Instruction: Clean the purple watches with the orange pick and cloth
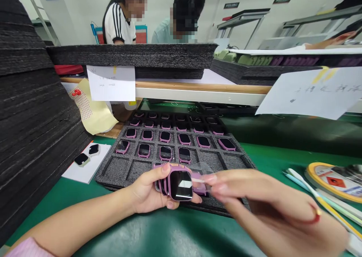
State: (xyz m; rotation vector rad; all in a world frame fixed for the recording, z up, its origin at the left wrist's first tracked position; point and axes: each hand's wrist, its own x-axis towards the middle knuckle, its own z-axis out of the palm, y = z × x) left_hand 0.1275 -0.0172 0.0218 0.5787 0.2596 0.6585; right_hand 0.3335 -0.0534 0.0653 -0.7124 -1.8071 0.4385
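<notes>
While black foam sheets (31, 110) stand stacked at far left, two pale-framed units (82, 159) lie on a white pad (86, 173). Next, the foam tray (115, 169): purple-framed units (144, 150) seated in its farther rows. Left hand (149, 189), in front of the tray: closed around several purple watches (181, 186) gathered together, foremost screen toward the viewer. Right hand (254, 193), just beside them: fingertips pinched on a thin clear film (200, 180), outline indistinct. Far right: tape roll (335, 181) on the green table (127, 234), near slender sticks (329, 200).
</notes>
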